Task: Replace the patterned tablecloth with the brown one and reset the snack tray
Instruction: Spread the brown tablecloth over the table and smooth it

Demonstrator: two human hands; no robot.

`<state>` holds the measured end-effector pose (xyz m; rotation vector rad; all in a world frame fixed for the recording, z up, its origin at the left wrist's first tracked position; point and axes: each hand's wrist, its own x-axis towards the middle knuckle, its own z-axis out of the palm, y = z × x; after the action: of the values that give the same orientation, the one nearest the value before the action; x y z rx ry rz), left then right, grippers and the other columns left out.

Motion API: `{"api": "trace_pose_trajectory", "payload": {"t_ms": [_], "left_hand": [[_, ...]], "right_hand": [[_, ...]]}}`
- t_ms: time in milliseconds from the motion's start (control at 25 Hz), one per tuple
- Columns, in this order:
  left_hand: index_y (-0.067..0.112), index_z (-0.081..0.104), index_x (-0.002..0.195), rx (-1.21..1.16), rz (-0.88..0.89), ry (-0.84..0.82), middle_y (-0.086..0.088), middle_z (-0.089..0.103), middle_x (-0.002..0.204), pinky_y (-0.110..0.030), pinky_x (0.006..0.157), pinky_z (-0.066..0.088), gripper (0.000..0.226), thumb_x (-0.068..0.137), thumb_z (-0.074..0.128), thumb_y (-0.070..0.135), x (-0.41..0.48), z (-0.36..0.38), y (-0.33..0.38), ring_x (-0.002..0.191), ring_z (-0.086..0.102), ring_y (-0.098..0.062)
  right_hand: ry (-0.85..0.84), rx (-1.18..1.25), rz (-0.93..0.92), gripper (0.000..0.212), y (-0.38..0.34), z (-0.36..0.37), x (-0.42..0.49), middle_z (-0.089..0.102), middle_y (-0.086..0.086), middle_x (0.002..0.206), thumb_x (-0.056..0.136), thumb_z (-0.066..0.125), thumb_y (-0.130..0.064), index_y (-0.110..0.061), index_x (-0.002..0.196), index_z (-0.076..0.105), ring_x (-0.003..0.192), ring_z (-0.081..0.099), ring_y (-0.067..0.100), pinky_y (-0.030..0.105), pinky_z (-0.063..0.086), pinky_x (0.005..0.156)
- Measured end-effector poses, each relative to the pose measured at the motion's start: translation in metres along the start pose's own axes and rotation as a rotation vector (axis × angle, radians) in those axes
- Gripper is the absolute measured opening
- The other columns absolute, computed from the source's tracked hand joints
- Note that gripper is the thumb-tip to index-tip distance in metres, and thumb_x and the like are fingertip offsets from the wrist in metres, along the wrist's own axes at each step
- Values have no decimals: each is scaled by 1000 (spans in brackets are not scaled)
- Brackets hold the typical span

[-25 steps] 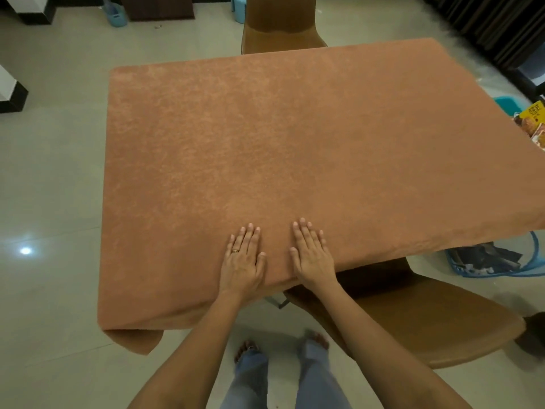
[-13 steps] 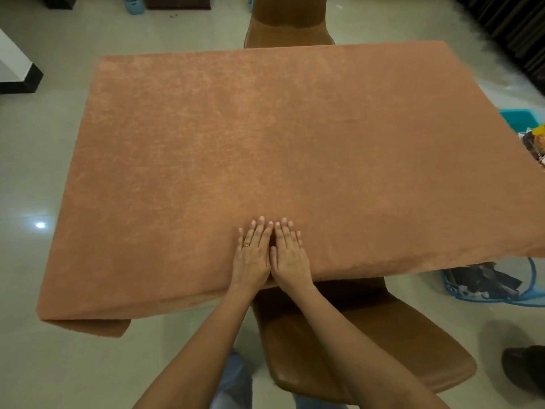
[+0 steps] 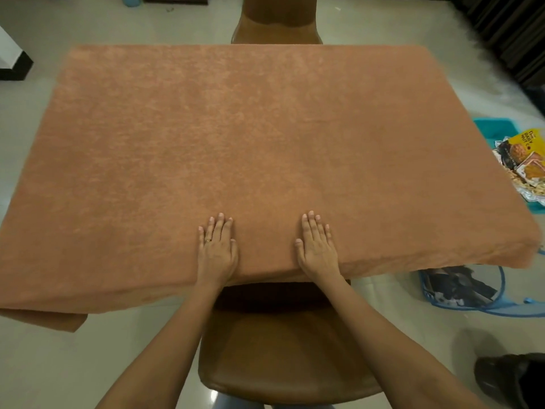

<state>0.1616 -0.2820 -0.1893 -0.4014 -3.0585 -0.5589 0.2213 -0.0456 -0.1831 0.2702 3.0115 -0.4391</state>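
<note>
The brown tablecloth [image 3: 250,137] covers the whole table top and hangs over its edges, with a loose corner drooping at the near left. My left hand [image 3: 216,249] lies flat, palm down, on the cloth near the front edge, a ring on one finger. My right hand [image 3: 317,246] lies flat the same way, about a hand's width to the right. Neither hand holds anything. A teal snack tray [image 3: 489,129] with several snack packets [image 3: 528,160] sits beyond the table's right edge, partly cut off. The patterned tablecloth cannot be made out for sure.
A brown chair [image 3: 283,358] is tucked under the near edge between my arms. Another brown chair [image 3: 277,25] stands at the far side. A blue basket [image 3: 460,293] with dark fabric rests on the floor at right. A dark shoe [image 3: 510,379] is at the lower right.
My hands, side by side and touching half a second ago, have slid apart along the front edge of the cloth. The view has shifted to centre on the table.
</note>
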Motion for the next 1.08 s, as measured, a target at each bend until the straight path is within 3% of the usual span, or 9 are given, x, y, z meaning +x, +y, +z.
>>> {"api": "trace_pose_trajectory", "payload": {"t_ms": [80, 240, 360, 560, 720, 960, 1080], "left_hand": [[5, 45, 138, -35, 12, -9, -14, 40, 147, -50, 115, 15, 54, 91, 27, 25, 0, 7, 30, 140, 32, -30], [11, 36, 145, -59, 149, -70, -10, 33, 152, -43, 117, 14, 54, 93, 26, 26, 5, 22, 82, 142, 26, -23], [16, 34, 146, -53, 138, -71, -4, 32, 152, -39, 118, 15, 53, 94, 29, 28, 6, 27, 78, 142, 28, -18], [21, 26, 150, 5, 164, -114, 0, 24, 155, -35, 119, 5, 60, 95, 32, 44, 4, 26, 69, 144, 18, -13], [23, 25, 150, 45, 138, -132, 1, 22, 156, -32, 118, 3, 61, 93, 29, 47, 4, 26, 71, 144, 16, -12], [22, 35, 146, 73, 131, -78, -1, 31, 153, -33, 117, 8, 60, 92, 31, 47, 6, 27, 75, 142, 24, -14], [9, 49, 134, 71, 2, 14, -10, 43, 146, -42, 116, 13, 60, 90, 30, 45, 8, 36, 105, 139, 32, -25]], "right_hand": [[4, 42, -39, 66, -20, 2, 0, -3, 7, 160, 95, 6, -42, -9, 152, 3, 146, -9, 16, 33, -8, 118], [7, 63, -97, 62, -44, 13, 8, 1, 5, 159, 96, 10, -38, -10, 151, 9, 146, -5, 15, 38, 1, 121], [15, 9, -107, 62, -25, 14, 7, 3, 1, 159, 96, 12, -41, -14, 152, 11, 146, -1, 14, 37, -5, 119], [27, -46, -49, 62, 45, -5, 4, 10, -2, 159, 97, 18, -45, -19, 152, 14, 146, 3, 13, 38, -2, 118], [21, -58, 28, 64, 116, -28, 3, 5, -3, 159, 95, 12, -48, -19, 153, 8, 146, -2, 11, 37, -3, 119], [12, -85, 156, 68, 225, -63, 2, 6, 0, 160, 93, 7, -50, -17, 153, 5, 147, 0, 11, 38, 0, 120], [-21, -49, 126, 75, 241, -77, 9, 6, 9, 160, 89, 8, -50, -8, 152, 6, 148, 2, 21, 36, -4, 119]]}}
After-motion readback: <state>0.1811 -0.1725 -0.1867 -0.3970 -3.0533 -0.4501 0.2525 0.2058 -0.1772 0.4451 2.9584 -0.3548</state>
